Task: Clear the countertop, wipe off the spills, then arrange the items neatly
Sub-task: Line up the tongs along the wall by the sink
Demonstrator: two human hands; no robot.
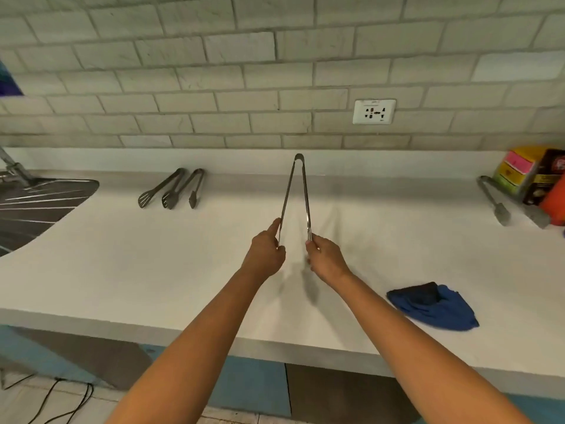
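Observation:
Long steel tongs [296, 191] are held above the white countertop [153, 255], hinge end pointing toward the wall. My left hand [266, 250] pinches the tip of the left arm and my right hand [324, 255] pinches the tip of the right arm, holding the two arms spread apart. Two more pairs of tongs lie side by side at the back left: one with slotted ends [160, 188] and one beside it [194, 187]. Another pair of tongs [494, 199] lies at the back right. A crumpled blue cloth [434, 305] rests near the front edge on the right.
A sink with a ribbed drainer [39, 206] and a tap [15, 169] sits at the far left. Colourful boxes and packets [532, 179] stand at the far right against the tiled wall. A wall socket [374, 112] is above the counter. Cables [61, 399] lie on the floor below.

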